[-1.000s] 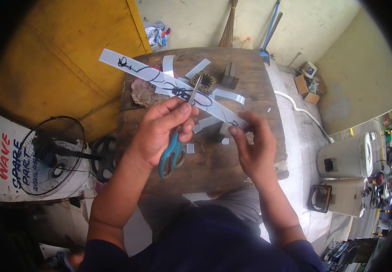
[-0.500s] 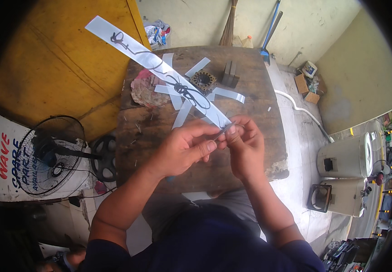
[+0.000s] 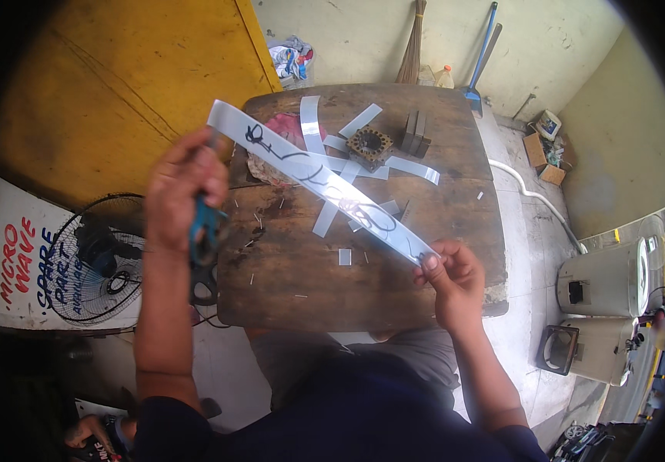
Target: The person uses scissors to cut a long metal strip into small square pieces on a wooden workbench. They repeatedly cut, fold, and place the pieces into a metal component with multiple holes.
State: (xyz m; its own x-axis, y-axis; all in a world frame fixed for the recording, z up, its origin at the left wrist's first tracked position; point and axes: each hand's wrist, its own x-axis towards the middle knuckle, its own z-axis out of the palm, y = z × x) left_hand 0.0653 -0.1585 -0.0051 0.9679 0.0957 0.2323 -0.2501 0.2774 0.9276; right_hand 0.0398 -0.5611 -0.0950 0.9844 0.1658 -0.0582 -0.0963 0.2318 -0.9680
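Observation:
My left hand (image 3: 185,185) is closed on scissors with teal handles (image 3: 205,235), raised beside the upper-left end of a long pale glossy strip (image 3: 294,165) with black looping line drawings. My right hand (image 3: 456,281) pinches the strip's lower-right end. The strip slants over the wooden table (image 3: 432,296). Beneath and around it lie several short pale strips (image 3: 413,169), a small cut piece (image 3: 344,257), a crumpled pink rag (image 3: 277,173), a square metal block with a ring of holes (image 3: 369,142) and a grey metal block (image 3: 413,135).
A wire fan (image 3: 98,269) and lettered white board (image 3: 5,262) stand left, beside a yellow panel (image 3: 101,69). A broom (image 3: 413,42) and blue-handled dustpan (image 3: 479,65) lean behind. White appliances (image 3: 602,273), a hose (image 3: 536,200) and boxes (image 3: 540,158) are right. Another person's arm (image 3: 86,431) shows lower left.
My left hand has moved up and left from the strip's lower end to its upper end with the scissors. My right hand has shifted right and down, and the strip's upper end has dropped.

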